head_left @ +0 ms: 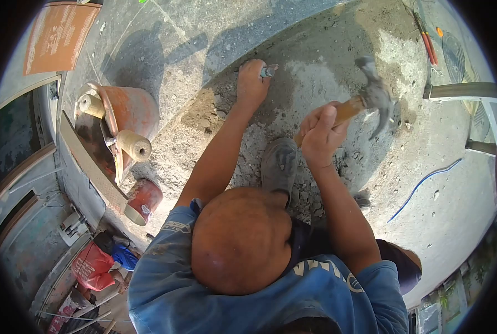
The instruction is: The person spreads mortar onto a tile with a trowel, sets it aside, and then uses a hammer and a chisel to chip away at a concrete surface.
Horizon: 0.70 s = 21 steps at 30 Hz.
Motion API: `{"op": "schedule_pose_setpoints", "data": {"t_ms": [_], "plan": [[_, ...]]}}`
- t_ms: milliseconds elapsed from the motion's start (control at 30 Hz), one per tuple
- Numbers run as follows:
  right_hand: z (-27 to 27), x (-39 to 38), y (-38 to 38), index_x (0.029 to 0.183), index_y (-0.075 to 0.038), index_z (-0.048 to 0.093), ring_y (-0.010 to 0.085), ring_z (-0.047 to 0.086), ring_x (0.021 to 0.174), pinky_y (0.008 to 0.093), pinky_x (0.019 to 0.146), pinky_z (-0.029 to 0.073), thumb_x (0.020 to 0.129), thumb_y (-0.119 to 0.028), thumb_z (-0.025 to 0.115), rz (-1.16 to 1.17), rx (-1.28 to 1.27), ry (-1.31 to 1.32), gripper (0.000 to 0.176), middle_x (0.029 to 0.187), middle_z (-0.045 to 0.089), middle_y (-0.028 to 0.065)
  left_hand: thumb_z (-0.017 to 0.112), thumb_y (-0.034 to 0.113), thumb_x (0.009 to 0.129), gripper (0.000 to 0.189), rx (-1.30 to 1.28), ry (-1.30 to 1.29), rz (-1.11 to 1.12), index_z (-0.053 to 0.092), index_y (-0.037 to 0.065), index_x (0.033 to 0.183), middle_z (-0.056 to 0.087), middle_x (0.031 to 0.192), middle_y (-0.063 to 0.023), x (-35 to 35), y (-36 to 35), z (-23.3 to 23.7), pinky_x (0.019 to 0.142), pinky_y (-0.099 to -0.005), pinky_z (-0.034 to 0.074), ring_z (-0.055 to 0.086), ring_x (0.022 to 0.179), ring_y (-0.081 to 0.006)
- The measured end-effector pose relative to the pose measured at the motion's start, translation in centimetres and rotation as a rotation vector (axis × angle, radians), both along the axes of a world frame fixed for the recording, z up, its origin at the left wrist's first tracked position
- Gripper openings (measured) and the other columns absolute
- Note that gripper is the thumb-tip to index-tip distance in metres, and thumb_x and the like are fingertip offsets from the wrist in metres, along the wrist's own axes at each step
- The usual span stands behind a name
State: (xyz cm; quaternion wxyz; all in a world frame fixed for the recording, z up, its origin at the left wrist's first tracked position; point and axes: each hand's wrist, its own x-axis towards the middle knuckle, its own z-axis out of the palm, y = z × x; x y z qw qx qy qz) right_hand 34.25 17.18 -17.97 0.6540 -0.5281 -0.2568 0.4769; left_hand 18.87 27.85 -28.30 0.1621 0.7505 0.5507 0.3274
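My left hand [251, 84] is closed around a chisel [268, 72], held low over the broken concrete edge. Only the chisel's blunt round end shows; its blade is hidden. In my right hand [322, 135] is the wooden handle of a claw hammer [377, 96], raised to the right of the chisel and apart from it. The hammer head is slightly blurred. Grey rubble [204, 119] lies beneath my left forearm and around my boot [279, 165].
At left stands a large reddish bucket [131, 114] with pale rolls at its rim, beside a small red can [146, 196]. Red-handled pliers [428, 45] and a blue cord [424, 181] lie on the right. A person in a red shirt [94, 267] is at lower left.
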Motion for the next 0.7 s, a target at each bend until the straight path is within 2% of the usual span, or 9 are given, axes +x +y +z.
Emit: {"op": "schedule_pose_setpoints", "data": {"t_ms": [67, 167, 300, 333, 400, 467, 533, 633, 700], "plan": [[-5.3, -1.1, -2.1, 0.090, -0.007, 0.048, 0.0100, 0.045, 0.050, 0.0249, 0.045, 0.039, 0.099, -0.041, 0.046, 0.423, -0.117, -0.636, 0.035, 0.064, 0.050, 0.0034, 0.069, 0.004, 0.076, 0.015, 0.021, -0.010, -0.006, 0.055, 0.002, 0.080, 0.055, 0.074, -0.0174, 0.3, 0.1, -0.1, 0.063, -0.0436, 0.043, 0.055, 0.070, -0.0377], [-1.1, 0.9, -0.4, 0.091, -0.006, 0.050, 0.0101, 0.047, 0.049, 0.0235, 0.046, 0.039, 0.099, -0.038, 0.048, 0.453, -0.239, -0.421, 0.032, 0.066, 0.052, 0.0043, 0.069, 0.002, 0.074, 0.015, 0.068, 0.074, 0.012, 0.056, 0.002, 0.080, 0.055, 0.075, -0.0176, 0.0, -0.9, -0.6, 0.063, -0.0426, 0.044, 0.056, 0.071, -0.0377], [8.5, 4.9, 4.5, 0.085, -0.005, 0.044, 0.0099, 0.039, 0.044, 0.0257, 0.041, 0.034, 0.098, -0.041, 0.048, -0.069, 0.028, -0.036, 0.038, 0.058, 0.040, 0.0002, 0.068, -0.001, 0.071, 0.015, -0.044, 0.042, 0.000, 0.056, 0.002, 0.080, 0.055, 0.075, -0.0180, -0.4, -0.1, -0.1, 0.063, -0.0430, 0.043, 0.056, 0.071, -0.0390], [8.6, 5.3, 4.6, 0.085, -0.005, 0.044, 0.0099, 0.039, 0.044, 0.0257, 0.041, 0.034, 0.098, -0.041, 0.048, -0.067, 0.034, -0.037, 0.038, 0.058, 0.040, 0.0002, 0.067, 0.000, 0.071, 0.014, -0.044, 0.030, -0.004, 0.056, 0.002, 0.079, 0.055, 0.075, -0.0182, -0.2, 0.0, -0.1, 0.063, -0.0431, 0.043, 0.056, 0.071, -0.0393], [8.9, 5.7, 5.0, 0.082, -0.006, 0.041, 0.0079, 0.035, 0.043, 0.0254, 0.038, 0.031, 0.098, -0.041, 0.047, -0.346, 0.229, 0.067, 0.040, 0.057, 0.036, -0.0013, 0.068, 0.000, 0.071, 0.014, -0.043, 0.016, 0.012, 0.055, 0.001, 0.079, 0.055, 0.075, -0.0184, -0.2, 0.0, 0.1, 0.063, -0.0430, 0.043, 0.056, 0.071, -0.0394], [2.8, 2.4, 2.1, 0.085, -0.004, 0.045, 0.0120, 0.042, 0.045, 0.0274, 0.043, 0.035, 0.098, -0.041, 0.048, -0.198, 0.151, 0.099, 0.039, 0.058, 0.041, 0.0014, 0.068, 0.001, 0.072, 0.015, -0.046, 0.002, 0.023, 0.055, 0.001, 0.078, 0.055, 0.075, -0.0187, -0.2, 0.0, 0.4, 0.062, -0.0428, 0.043, 0.055, 0.071, -0.0395], [-4.0, -0.4, -1.3, 0.087, -0.003, 0.049, 0.0146, 0.048, 0.051, 0.0295, 0.049, 0.039, 0.098, -0.041, 0.049, 0.401, -0.174, -0.611, 0.040, 0.060, 0.047, 0.0041, 0.068, 0.001, 0.072, 0.015, -0.046, -0.020, 0.031, 0.054, 0.001, 0.078, 0.054, 0.075, -0.0193, -0.1, 0.0, 0.7, 0.063, -0.0429, 0.043, 0.055, 0.072, -0.0399], [-1.7, 0.7, -0.9, 0.090, -0.001, 0.052, 0.0150, 0.053, 0.058, 0.0301, 0.054, 0.041, 0.098, -0.040, 0.049, 0.486, -0.334, -0.489, 0.040, 0.063, 0.052, 0.0061, 0.068, 0.001, 0.072, 0.015, -0.053, -0.039, 0.049, 0.054, 0.000, 0.078, 0.054, 0.074, -0.0197, -0.1, 0.1, 0.1, 0.063, -0.0432, 0.042, 0.055, 0.072, -0.0403], [1.2, 2.4, 0.9, 0.083, -0.003, 0.050, 0.0122, 0.049, 0.053, 0.0288, 0.050, 0.039, 0.099, -0.039, 0.048, 0.341, -0.311, -0.297, 0.039, 0.061, 0.048, 0.0031, 0.068, 0.002, 0.072, 0.015, -0.094, 0.000, 0.052, 0.054, 0.000, 0.078, 0.054, 0.075, -0.0196, -0.3, -0.7, 0.4, 0.063, -0.0433, 0.043, 0.055, 0.072, -0.0402]]}}
